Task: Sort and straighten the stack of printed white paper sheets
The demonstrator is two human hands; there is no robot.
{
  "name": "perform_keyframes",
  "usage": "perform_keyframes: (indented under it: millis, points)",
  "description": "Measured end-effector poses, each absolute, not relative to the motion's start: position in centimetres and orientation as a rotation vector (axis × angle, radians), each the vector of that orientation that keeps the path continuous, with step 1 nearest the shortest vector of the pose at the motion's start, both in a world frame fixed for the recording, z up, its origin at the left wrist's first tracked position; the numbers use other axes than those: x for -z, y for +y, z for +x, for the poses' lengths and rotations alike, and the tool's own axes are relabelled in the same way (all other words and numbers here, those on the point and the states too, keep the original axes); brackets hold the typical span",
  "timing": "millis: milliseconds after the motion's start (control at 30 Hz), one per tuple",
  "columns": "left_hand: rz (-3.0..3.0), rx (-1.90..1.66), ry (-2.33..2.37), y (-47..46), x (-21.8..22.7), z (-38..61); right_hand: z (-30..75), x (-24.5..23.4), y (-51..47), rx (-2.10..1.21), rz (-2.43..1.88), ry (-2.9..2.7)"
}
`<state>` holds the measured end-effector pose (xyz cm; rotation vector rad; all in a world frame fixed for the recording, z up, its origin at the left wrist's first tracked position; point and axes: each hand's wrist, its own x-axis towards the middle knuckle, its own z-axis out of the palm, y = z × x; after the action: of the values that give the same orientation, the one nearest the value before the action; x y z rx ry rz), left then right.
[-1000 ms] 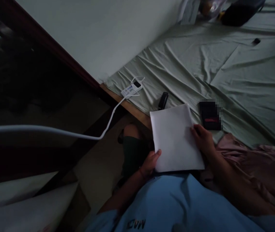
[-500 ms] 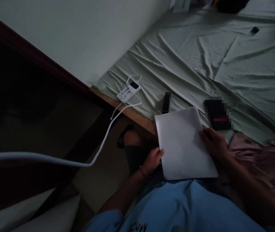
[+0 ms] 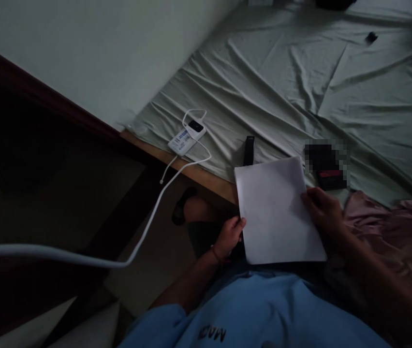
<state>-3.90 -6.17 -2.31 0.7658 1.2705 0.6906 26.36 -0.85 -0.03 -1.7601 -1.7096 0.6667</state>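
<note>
Head view: white paper (image 3: 276, 217), lower centre.
Left hand (image 3: 228, 236), right hand (image 3: 324, 209): fingers pinched opposite edges; light, even grip suited.

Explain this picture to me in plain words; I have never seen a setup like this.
There is no machine here, just a person's two bare hands. The view comes from a camera worn on the head, looking forward and down. The left hand grips the left edge of some white paper, thumb on top; the right hand holds its right edge. Beyond lies a wrinkled, pale sheet. On it are a white box with a white cable looped over it, a slim black object, a dark, pixelated item and some pinkish cloth.
</note>
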Motion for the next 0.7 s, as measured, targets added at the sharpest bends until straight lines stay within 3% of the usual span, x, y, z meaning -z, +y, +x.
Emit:
perform_keyframes:
  millis: [433,700]
  points:
    - [0.837,-0.764,1.311,-4.9,3.2,-3.4,26.2,0.3,-0.4,-0.597,-1.752,-1.738]
    - [0.492,-1.020,1.288,-6.9,1.5,-0.2,26.7,0.5,0.1,-0.744,-1.741,-1.747]
